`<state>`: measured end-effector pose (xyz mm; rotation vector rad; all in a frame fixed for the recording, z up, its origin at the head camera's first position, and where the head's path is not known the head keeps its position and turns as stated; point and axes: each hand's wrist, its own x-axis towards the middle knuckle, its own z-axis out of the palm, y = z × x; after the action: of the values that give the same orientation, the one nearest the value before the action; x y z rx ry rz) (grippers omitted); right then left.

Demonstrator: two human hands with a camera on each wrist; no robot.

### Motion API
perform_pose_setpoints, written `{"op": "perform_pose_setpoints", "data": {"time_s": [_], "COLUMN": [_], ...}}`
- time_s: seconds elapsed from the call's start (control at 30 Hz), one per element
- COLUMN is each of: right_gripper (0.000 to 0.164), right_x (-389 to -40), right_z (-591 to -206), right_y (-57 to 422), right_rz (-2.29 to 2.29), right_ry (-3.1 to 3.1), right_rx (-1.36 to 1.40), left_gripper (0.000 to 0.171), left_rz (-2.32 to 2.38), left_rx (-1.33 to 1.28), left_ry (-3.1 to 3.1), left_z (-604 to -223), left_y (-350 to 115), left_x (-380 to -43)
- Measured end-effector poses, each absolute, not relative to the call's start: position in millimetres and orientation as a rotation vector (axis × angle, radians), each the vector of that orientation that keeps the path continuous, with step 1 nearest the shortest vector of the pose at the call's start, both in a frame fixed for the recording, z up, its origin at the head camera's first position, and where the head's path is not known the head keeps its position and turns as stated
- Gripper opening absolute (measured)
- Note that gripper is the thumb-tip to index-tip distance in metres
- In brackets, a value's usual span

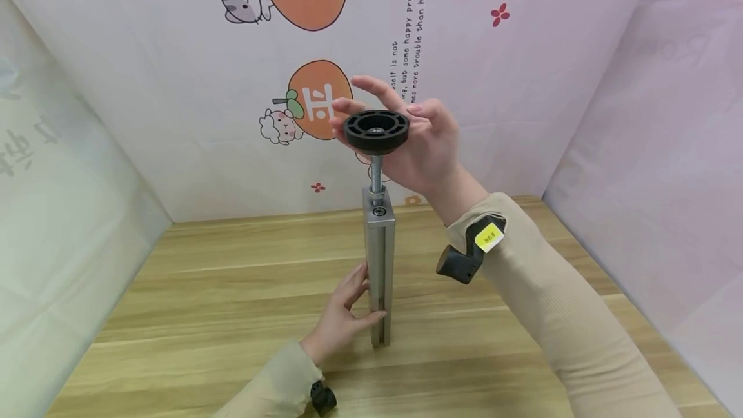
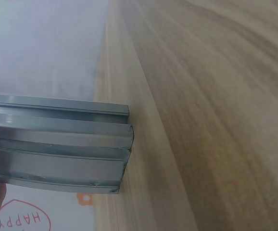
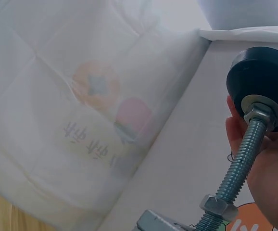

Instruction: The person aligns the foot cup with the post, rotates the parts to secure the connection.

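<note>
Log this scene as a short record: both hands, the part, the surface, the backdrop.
Left hand: grips metal profile, low down
Right hand: loosely curved behind black foot pad; contact unclear
Metal profile: upright
Threaded rod: joins profile top to foot pad, hex nut on it
Surface: wood-grain table
Backdrop: white, with printed orange fruit and cartoon animals
</note>
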<state>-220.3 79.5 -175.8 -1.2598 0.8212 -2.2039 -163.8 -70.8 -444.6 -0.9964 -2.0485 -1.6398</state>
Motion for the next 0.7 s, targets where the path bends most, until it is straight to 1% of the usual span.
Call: {"op": "perform_pose_setpoints", "data": {"time_s": [0.17,0.43,0.7], "right_gripper": [0.047,0.042,0.039], "right_x": [-221.8,-223.2,-223.6], "right_z": [-175.7,-180.8,-182.3], "right_y": [77.8,76.8,80.1], "right_rz": [-2.201,-2.179,-2.152], "right_ry": [0.79,0.932,0.932], "right_rx": [-1.291,-1.444,-1.476], "left_gripper": [0.097,0.096,0.095], "left_rz": [-1.643,-1.654,-1.66], "left_rx": [-0.997,-0.975,-0.956], "left_ry": [-2.033,-2.063,-2.098], "left_z": [-445.6,-445.4,-443.4], "left_y": [-70.2,-70.1,-70.6], "left_x": [-164.3,-163.1,-162.4]}}
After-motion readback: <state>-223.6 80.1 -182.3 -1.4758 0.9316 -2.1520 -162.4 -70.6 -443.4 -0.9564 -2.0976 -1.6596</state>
